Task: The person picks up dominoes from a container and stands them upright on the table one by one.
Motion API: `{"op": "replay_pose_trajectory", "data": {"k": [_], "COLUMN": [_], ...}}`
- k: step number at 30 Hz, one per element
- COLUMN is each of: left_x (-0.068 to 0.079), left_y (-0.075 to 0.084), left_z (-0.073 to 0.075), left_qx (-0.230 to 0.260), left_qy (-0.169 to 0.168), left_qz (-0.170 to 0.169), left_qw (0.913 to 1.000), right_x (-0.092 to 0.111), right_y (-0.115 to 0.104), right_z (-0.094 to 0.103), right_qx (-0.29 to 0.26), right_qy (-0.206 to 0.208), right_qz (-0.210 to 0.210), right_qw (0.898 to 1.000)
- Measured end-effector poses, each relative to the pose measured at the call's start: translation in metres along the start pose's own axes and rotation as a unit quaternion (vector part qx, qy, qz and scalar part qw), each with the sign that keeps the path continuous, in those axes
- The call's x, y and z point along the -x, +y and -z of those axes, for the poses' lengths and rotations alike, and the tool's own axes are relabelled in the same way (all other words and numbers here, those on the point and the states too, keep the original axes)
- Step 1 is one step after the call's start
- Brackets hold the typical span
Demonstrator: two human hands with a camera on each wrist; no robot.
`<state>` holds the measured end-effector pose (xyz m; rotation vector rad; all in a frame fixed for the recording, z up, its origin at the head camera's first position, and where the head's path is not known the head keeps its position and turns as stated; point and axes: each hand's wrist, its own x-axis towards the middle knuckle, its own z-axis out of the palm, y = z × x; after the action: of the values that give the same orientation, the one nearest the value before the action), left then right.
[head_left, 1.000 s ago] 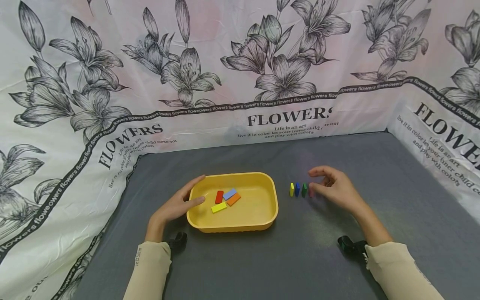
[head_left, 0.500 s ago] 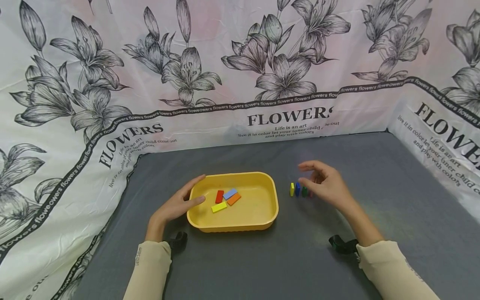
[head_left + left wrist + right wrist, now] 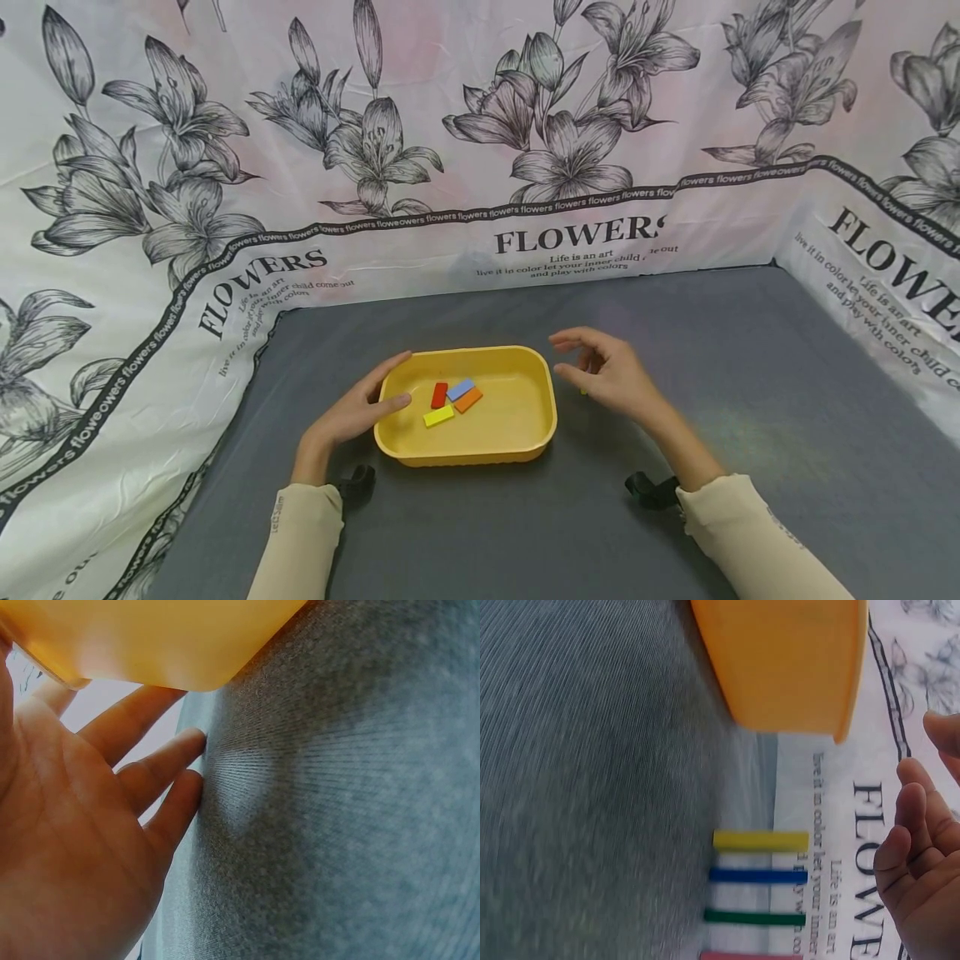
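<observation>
My left hand (image 3: 348, 412) holds the left end of a shallow yellow tray (image 3: 510, 408), thumb over its rim and fingers outside. Inside lie a red block (image 3: 438, 395), a light blue block (image 3: 460, 389), an orange block (image 3: 468, 401) and a yellow block (image 3: 438, 416), all flat. My right hand (image 3: 615, 375), fingers loosely bent and holding nothing, hovers beside the tray's right end. It hides most of a standing row in the head view. The right wrist view shows that row upright: a yellow domino (image 3: 761, 841), a blue domino (image 3: 757, 876), a green domino (image 3: 754, 917) and a pinkish-red domino (image 3: 750, 956).
A dark grey cloth (image 3: 480, 525) covers the table. White fabric with flower prints (image 3: 570, 150) rises behind it and along both sides. Black wrist cameras (image 3: 651, 492) sit at the cuffs of both beige sleeves (image 3: 296, 533).
My right hand has moved left from the reddish end of the standing row, past the dominoes, to beside the tray. The left hand, tray and blocks inside it have stayed in place.
</observation>
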<state>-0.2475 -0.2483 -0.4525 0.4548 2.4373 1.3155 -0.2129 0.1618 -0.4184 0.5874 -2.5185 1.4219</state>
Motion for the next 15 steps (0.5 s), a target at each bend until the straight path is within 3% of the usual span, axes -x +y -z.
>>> {"op": "replay_pose_trajectory", "data": {"k": [15], "left_x": [0.001], "left_y": [-0.001], "left_z": [0.001], "left_qx": [0.001], "left_qy": [-0.004], "left_qz": [-0.007], "left_qw": [1.0], "right_x": [-0.012], "right_y": [-0.019], "right_z": [-0.041], "right_qx": [-0.009], "right_qy": [-0.042], "right_qz": [0.037], "right_qw": [0.998]}}
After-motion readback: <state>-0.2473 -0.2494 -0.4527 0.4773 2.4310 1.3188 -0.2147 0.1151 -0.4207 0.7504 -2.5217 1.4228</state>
